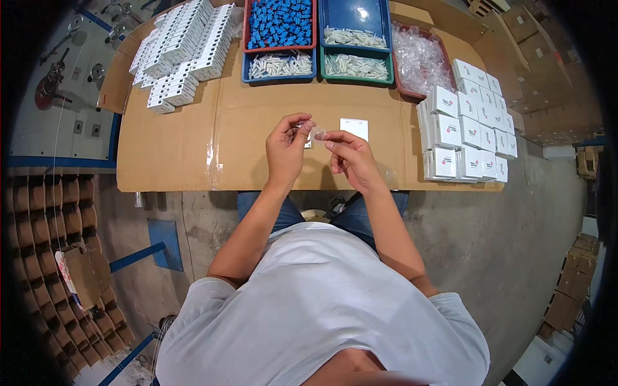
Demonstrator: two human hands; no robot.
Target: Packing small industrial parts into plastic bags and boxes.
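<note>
clear small bag pinched between left hand and right hand (above cardboard)

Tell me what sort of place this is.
Likely a small packing workshop: a cardboard-covered table holds trays of blue parts, stacked white boxes, and both hands pinch a small clear bag.

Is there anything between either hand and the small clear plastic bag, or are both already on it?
Nothing visible stands between them. The left hand and the right hand both pinch the small clear bag at their fingertips, raised over the cardboard-covered table. A white card lies flat just beyond, clear of both.
</note>
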